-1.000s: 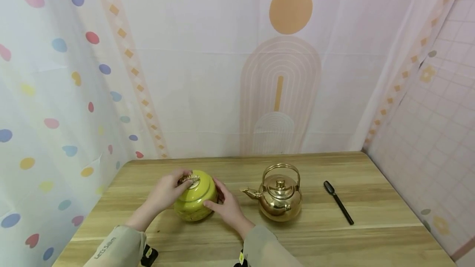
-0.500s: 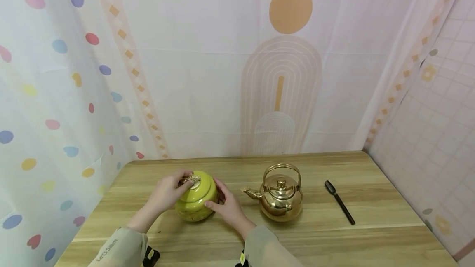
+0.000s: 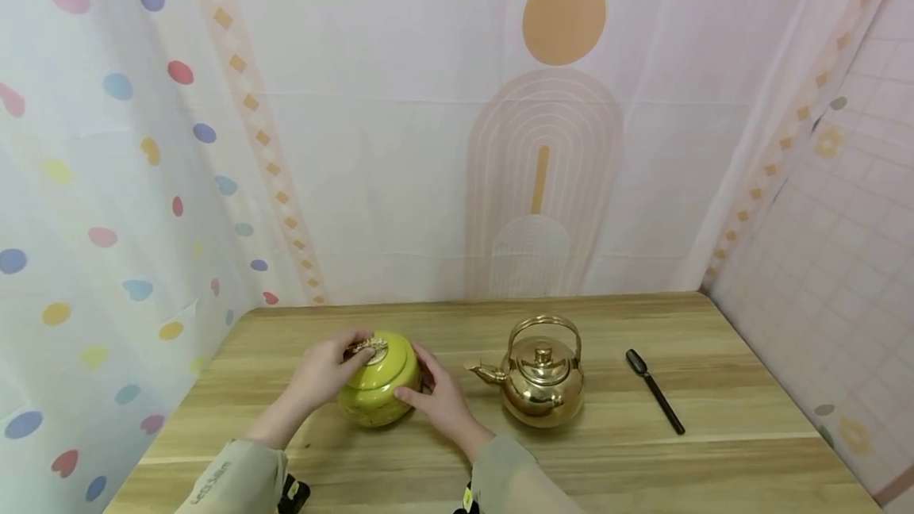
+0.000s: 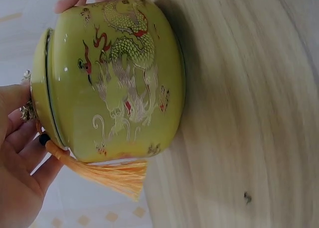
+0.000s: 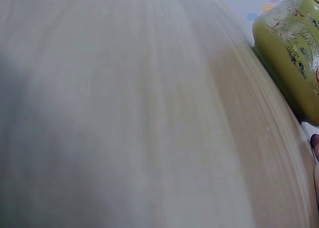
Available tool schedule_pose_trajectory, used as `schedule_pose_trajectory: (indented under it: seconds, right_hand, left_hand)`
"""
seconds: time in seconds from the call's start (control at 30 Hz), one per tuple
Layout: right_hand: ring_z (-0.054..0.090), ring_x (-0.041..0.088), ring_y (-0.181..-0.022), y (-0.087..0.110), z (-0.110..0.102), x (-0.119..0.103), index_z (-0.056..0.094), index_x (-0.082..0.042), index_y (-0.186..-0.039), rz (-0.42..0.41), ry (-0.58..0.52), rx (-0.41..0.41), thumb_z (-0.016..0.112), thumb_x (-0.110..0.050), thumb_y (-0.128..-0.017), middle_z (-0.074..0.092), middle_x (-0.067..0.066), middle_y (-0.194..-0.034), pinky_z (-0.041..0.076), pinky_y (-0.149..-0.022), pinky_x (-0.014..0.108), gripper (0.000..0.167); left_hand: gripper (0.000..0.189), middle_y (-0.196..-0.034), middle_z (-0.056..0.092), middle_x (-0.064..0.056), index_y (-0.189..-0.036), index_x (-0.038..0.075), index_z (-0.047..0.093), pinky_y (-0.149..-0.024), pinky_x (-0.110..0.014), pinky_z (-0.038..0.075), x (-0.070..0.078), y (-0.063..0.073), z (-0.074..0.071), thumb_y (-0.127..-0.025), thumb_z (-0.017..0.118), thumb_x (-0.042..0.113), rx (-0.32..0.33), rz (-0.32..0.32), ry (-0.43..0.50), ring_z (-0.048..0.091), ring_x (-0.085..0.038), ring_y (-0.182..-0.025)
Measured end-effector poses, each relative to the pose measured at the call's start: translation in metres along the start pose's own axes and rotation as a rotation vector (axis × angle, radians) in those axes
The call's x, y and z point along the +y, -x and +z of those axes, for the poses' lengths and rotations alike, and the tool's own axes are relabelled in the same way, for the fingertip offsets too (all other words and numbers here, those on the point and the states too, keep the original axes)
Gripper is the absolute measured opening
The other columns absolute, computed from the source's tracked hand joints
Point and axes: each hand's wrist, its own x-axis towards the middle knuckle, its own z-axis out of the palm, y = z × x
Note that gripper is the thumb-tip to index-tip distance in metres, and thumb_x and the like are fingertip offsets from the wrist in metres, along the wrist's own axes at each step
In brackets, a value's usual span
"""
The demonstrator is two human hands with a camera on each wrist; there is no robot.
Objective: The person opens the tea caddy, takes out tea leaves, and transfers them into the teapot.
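A yellow lidded jar [image 3: 377, 403] stands upright on the left part of the wooden table, its lid [image 3: 394, 357] seated on top. My left hand [image 3: 323, 367] reaches over from the left and pinches the ornate gold knob [image 4: 27, 106] of that lid between thumb and fingers. Around the jar's right side curls my right hand [image 3: 441, 401], thumb toward me and fingers behind. In the left wrist view the jar wall carries a dragon pattern, and an orange tassel [image 4: 109, 174] hangs from the knob. Only the jar's edge and a few fingertips enter the right wrist view.
A shiny gold kettle [image 3: 543, 387] with an arched handle stands right of the jar, its spout pointing toward my right hand. Farther right lies a black spoon [image 3: 654, 391]. Patterned curtains [image 3: 385, 141] enclose the wooden table [image 3: 614, 466] at the back and sides.
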Motion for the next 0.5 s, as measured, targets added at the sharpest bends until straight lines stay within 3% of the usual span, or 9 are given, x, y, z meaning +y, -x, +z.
schedule_pose_trajectory:
  seconds: [0.1,0.3,0.5]
  right_hand:
    - [0.04,0.033,-0.133,0.003,0.0,-0.009,0.033,-0.004,-0.15,-0.003,0.003,-0.006,0.073,-0.018,-0.088,0.041,0.017,-0.147,0.035,-0.106,0.046,0.076]
    - [0.039,0.028,-0.134,-0.001,0.001,0.008,0.031,-0.01,-0.152,-0.006,-0.002,-0.004,0.071,-0.022,-0.089,0.041,0.011,-0.149,0.034,-0.108,0.042,0.075]
    - [0.04,0.025,-0.134,-0.003,0.001,0.018,0.029,-0.008,-0.152,0.0,-0.002,-0.018,0.07,-0.024,-0.091,0.04,0.009,-0.149,0.035,-0.108,0.039,0.076]
  left_hand:
    - [0.028,-0.111,0.068,-0.012,-0.118,0.005,0.065,-0.081,-0.048,0.053,-0.002,0.002,0.002,-0.094,0.065,0.02,0.012,-0.012,0.008,0.065,-0.03,-0.098]
    - [0.032,-0.115,0.067,-0.014,-0.12,0.004,0.064,-0.085,-0.051,0.051,-0.003,0.003,0.004,-0.095,0.064,0.023,0.029,-0.014,0.035,0.063,-0.034,-0.103]
    - [0.033,-0.113,0.068,-0.013,-0.12,0.003,0.065,-0.083,-0.045,0.052,-0.003,0.001,0.0,-0.095,0.065,0.025,-0.019,-0.072,0.162,0.063,-0.029,-0.101]
